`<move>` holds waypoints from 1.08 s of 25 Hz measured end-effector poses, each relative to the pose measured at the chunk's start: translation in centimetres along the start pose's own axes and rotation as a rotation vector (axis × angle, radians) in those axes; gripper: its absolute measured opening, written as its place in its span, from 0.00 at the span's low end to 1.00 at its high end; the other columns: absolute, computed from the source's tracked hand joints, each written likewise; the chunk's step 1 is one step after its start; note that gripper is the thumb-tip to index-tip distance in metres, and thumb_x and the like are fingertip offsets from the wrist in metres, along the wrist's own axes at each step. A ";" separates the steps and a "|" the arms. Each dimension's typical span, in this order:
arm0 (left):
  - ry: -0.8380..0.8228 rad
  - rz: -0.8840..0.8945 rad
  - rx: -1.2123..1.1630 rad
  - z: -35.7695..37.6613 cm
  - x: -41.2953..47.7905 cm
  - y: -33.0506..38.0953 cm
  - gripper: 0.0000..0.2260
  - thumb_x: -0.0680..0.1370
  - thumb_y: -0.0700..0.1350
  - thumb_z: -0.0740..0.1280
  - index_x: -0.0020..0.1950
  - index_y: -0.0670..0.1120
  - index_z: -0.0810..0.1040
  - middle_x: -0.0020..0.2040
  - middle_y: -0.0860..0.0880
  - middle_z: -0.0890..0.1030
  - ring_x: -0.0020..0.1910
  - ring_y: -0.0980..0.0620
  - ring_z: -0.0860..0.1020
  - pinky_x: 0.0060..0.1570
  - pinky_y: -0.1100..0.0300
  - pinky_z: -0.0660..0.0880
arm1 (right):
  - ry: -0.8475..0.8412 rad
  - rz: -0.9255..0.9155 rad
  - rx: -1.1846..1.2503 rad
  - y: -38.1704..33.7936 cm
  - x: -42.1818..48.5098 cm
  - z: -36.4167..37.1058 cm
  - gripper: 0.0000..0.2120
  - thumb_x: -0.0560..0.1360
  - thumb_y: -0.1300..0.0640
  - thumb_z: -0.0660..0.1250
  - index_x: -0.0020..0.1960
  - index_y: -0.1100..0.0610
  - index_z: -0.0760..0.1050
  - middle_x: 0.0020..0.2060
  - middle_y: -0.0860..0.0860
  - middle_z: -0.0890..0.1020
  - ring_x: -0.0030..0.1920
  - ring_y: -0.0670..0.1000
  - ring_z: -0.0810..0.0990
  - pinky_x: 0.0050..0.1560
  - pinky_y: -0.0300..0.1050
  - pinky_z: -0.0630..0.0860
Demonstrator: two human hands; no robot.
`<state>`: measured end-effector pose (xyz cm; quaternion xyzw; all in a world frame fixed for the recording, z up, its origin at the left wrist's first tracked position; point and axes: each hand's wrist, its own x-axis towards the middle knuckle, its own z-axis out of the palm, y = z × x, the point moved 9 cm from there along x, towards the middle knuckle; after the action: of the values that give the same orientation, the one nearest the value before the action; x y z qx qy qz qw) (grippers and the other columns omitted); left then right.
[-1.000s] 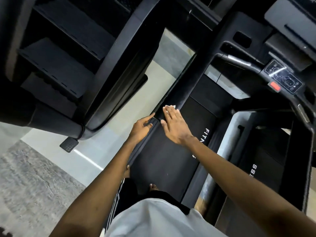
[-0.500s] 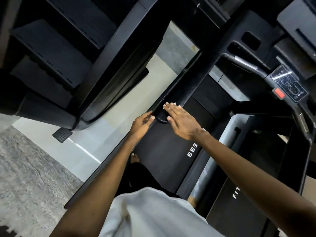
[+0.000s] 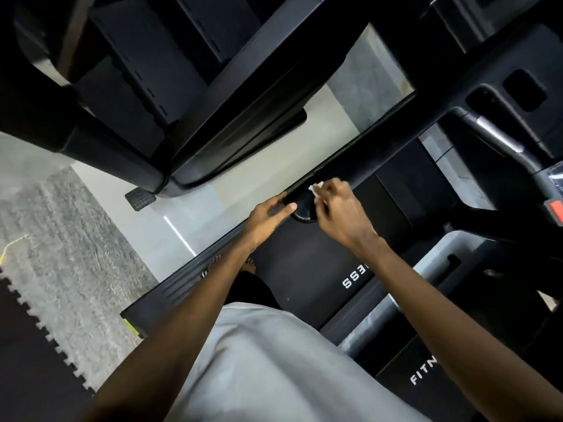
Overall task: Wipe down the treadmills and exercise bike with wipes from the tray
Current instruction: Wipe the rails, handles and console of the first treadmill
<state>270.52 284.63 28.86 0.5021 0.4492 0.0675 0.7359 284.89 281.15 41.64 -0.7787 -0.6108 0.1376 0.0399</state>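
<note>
One wipe [image 3: 315, 190], bunched in my curled right hand [image 3: 342, 216] at the lower end of the handrail [image 3: 365, 156], above one of two treadmill belts [image 3: 304, 269]; my left hand [image 3: 268, 217], fingers straight, touches the rail. Earlier, my right lay flat.

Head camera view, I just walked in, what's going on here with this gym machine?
A person stands on the treadmill belt and works at the near end of its black side rail. The right hand holds a white wipe at the rail's rounded end, fingers curled round it. The left hand touches the rail beside it, fingers nearly straight.
</note>
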 end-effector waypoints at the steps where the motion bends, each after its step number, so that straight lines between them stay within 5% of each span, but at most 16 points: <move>1: -0.009 0.004 0.012 -0.1 0.3 -0.1 0.30 0.75 0.61 0.72 0.75 0.53 0.72 0.68 0.59 0.77 0.68 0.62 0.73 0.69 0.64 0.68 | -0.069 -0.057 0.001 -1.1 -0.4 0.4 0.17 0.79 0.63 0.62 0.66 0.59 0.78 0.56 0.57 0.77 0.55 0.59 0.76 0.49 0.53 0.80; 3: -0.052 0.002 0.015 -0.2 0.9 -0.4 0.30 0.75 0.61 0.73 0.75 0.53 0.72 0.71 0.57 0.75 0.70 0.62 0.71 0.74 0.59 0.65 | -0.150 -0.070 0.038 -0.7 0.2 0.3 0.17 0.79 0.63 0.62 0.65 0.55 0.79 0.55 0.56 0.80 0.56 0.58 0.77 0.50 0.52 0.80; 7: -0.077 -0.014 0.003 -0.4 1.3 -1.0 0.34 0.70 0.68 0.73 0.73 0.58 0.73 0.73 0.58 0.73 0.73 0.61 0.68 0.76 0.52 0.63 | -0.050 0.207 0.073 3.7 4.1 -1.6 0.14 0.79 0.63 0.63 0.58 0.54 0.84 0.51 0.57 0.82 0.53 0.59 0.81 0.54 0.51 0.79; 12: -0.099 -0.017 -0.015 -0.4 1.4 -1.3 0.32 0.73 0.64 0.73 0.75 0.58 0.70 0.75 0.60 0.69 0.73 0.62 0.66 0.75 0.55 0.63 | -0.228 0.033 0.030 -0.8 3.7 0.6 0.09 0.80 0.61 0.64 0.50 0.62 0.83 0.47 0.59 0.81 0.47 0.60 0.80 0.46 0.52 0.78; 16: -0.083 0.006 0.058 -0.8 0.9 -0.5 0.31 0.75 0.63 0.71 0.76 0.58 0.70 0.75 0.58 0.70 0.72 0.63 0.66 0.73 0.59 0.64 | -0.153 0.235 -0.016 1.9 7.5 -0.1 0.09 0.76 0.67 0.65 0.50 0.62 0.84 0.50 0.60 0.82 0.51 0.61 0.82 0.52 0.55 0.80; 18: -0.053 0.029 0.092 -1.2 0.4 0.2 0.30 0.76 0.62 0.71 0.76 0.55 0.70 0.75 0.57 0.71 0.69 0.67 0.66 0.72 0.62 0.65 | -0.272 0.181 -0.092 0.0 8.3 2.0 0.13 0.75 0.69 0.63 0.53 0.61 0.84 0.52 0.59 0.82 0.54 0.60 0.81 0.55 0.52 0.79; 21: -0.070 0.004 0.136 -1.2 0.1 0.4 0.27 0.78 0.57 0.71 0.76 0.52 0.71 0.71 0.58 0.73 0.68 0.64 0.68 0.61 0.80 0.55 | -0.461 0.056 -0.120 -2.7 7.8 4.4 0.12 0.76 0.66 0.64 0.53 0.59 0.84 0.51 0.58 0.82 0.54 0.60 0.80 0.53 0.51 0.78; 24: -0.122 -0.087 -0.164 -1.6 1.2 -1.3 0.24 0.79 0.52 0.71 0.74 0.49 0.73 0.71 0.54 0.76 0.71 0.58 0.72 0.71 0.68 0.61 | -0.410 0.213 -0.155 0.1 10.3 4.3 0.11 0.75 0.66 0.65 0.51 0.58 0.84 0.51 0.58 0.83 0.53 0.60 0.82 0.54 0.50 0.79; 27: -0.109 -0.143 -0.271 -2.5 2.1 -3.1 0.19 0.81 0.44 0.68 0.73 0.46 0.74 0.71 0.53 0.76 0.69 0.61 0.73 0.68 0.68 0.68 | -0.553 0.142 -0.178 -1.0 11.4 6.5 0.10 0.75 0.65 0.65 0.51 0.60 0.84 0.49 0.59 0.85 0.53 0.60 0.83 0.54 0.50 0.80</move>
<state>268.84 286.04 24.92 0.3680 0.4301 0.0478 0.8230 284.74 291.66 33.77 -0.7529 -0.5521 0.2929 -0.2063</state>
